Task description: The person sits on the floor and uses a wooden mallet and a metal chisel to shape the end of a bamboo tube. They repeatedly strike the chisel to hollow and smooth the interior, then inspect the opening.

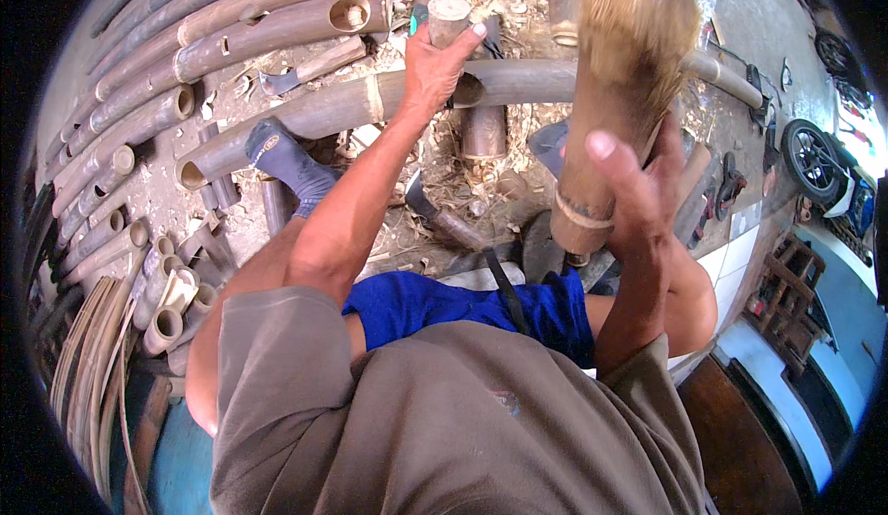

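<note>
Probably heavy and stiff, the frayed club (618,80) suits gripping below its fibres; the right hand (640,182) clasps it there, the left hand (433,69) a round-topped wooden piece (450,16).

One round wooden block (449,16) far, one thick bamboo piece (603,122) at right, one long bamboo pole (324,113) across the middle, two knives (316,64) at left and centre, at least ten bamboo tubes (277,32) at left.

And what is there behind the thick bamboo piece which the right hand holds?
Behind the thick bamboo piece in the right hand, a bamboo pole shows to its left and a bamboo length to its right. The stretch between is covered; whether they join cannot be seen.
</note>
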Demonstrator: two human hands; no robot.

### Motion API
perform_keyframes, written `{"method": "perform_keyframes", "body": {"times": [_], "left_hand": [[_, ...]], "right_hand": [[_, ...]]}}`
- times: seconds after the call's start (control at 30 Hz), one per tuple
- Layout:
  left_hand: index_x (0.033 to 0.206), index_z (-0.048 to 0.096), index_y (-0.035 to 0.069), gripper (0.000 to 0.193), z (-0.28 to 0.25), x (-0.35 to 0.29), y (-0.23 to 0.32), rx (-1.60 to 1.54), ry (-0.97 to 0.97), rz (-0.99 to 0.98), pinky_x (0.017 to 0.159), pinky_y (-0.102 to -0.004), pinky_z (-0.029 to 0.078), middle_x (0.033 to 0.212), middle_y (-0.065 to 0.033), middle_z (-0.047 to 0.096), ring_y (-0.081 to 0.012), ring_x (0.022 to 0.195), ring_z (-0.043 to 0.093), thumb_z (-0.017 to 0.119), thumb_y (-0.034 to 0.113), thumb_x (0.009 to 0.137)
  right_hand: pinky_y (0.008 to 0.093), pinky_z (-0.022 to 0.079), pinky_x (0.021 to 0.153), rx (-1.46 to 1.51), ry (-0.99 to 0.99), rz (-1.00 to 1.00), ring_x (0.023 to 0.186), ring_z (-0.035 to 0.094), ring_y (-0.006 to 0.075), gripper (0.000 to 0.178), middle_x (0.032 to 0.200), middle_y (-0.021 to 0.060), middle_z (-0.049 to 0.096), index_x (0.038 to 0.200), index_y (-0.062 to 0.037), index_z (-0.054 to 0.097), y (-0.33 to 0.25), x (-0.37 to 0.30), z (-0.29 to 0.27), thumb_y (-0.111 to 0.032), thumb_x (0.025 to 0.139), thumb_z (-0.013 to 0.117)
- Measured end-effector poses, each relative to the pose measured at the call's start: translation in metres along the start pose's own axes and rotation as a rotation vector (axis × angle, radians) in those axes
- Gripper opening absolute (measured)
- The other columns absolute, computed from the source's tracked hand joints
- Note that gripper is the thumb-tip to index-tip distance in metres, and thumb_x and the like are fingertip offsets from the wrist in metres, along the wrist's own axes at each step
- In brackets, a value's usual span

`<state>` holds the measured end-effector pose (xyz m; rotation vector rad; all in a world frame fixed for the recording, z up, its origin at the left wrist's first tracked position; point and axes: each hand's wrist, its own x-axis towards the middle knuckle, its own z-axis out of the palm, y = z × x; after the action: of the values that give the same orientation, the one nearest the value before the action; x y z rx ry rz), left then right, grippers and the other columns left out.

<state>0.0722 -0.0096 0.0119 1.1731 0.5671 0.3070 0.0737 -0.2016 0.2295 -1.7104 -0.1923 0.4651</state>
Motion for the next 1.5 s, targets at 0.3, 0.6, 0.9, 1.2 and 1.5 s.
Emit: {"method": "perform_keyframes", "body": {"times": [0.3, 0.6, 0.9, 1.2, 1.5], "left_hand": [[0.117, 0.07, -0.002, 0.039, 0.007, -0.01, 0.001, 0.074, 0.0, 0.058, 0.085, -0.0298, 0.055, 0.106, -0.0055, 0.076, -0.0118, 0.093, 0.069, 0.084, 0.02, 0.087], [0.117, 0.071, 0.001, 0.036, -0.004, -0.006, -0.012, 0.035, -0.007, 0.034, 0.088, -0.0313, 0.055, 0.107, -0.0053, 0.075, -0.0115, 0.095, 0.067, 0.083, 0.018, 0.088], [0.109, 0.072, 0.002, 0.031, -0.016, -0.027, -0.028, 0.063, -0.075, 0.216, 0.083, -0.0316, 0.056, 0.097, -0.0021, 0.076, -0.011, 0.087, 0.068, 0.084, 0.017, 0.085], [0.123, 0.064, 0.002, 0.04, -0.019, -0.058, -0.039, 0.024, -0.238, 0.285, 0.092, -0.0336, 0.054, 0.115, -0.0059, 0.07, -0.0148, 0.106, 0.064, 0.08, 0.017, 0.09], [0.115, 0.062, 0.006, 0.028, -0.03, -0.065, -0.066, -0.08, -0.333, 0.242, 0.088, -0.0337, 0.052, 0.106, -0.005, 0.063, -0.0161, 0.099, 0.059, 0.077, 0.013, 0.092]], "right_hand": [[0.0469, 0.059, 0.077, -1.07, -0.144, -0.243, 0.089, 0.075, 0.0417, 0.069, 0.098, 0.0242, 0.075, 0.138, -0.0104, 0.053, -0.015, 0.055, 0.015, -0.04, 0.082, 0.08], [0.0443, 0.06, 0.08, -0.959, -0.155, -0.346, 0.088, 0.075, 0.0375, 0.077, 0.097, 0.0241, 0.075, 0.147, -0.0127, 0.048, -0.023, 0.054, 0.027, -0.041, 0.082, 0.079], [0.0528, 0.059, 0.081, -0.673, 0.031, -0.59, 0.092, 0.073, 0.0448, 0.093, 0.104, 0.0231, 0.074, 0.153, -0.0139, 0.04, -0.023, 0.024, 0.036, -0.047, 0.075, 0.079], [0.0528, 0.058, 0.088, -0.746, -0.096, -0.395, 0.1, 0.072, 0.0455, 0.097, 0.113, 0.0271, 0.072, 0.157, -0.0165, 0.035, 0.0, -0.021, 0.032, -0.046, 0.076, 0.079], [0.0517, 0.059, 0.089, -0.641, -0.096, -0.499, 0.101, 0.072, 0.0438, 0.101, 0.117, 0.0273, 0.071, 0.159, -0.0161, 0.035, 0.032, -0.074, 0.032, -0.04, 0.073, 0.082]]}}
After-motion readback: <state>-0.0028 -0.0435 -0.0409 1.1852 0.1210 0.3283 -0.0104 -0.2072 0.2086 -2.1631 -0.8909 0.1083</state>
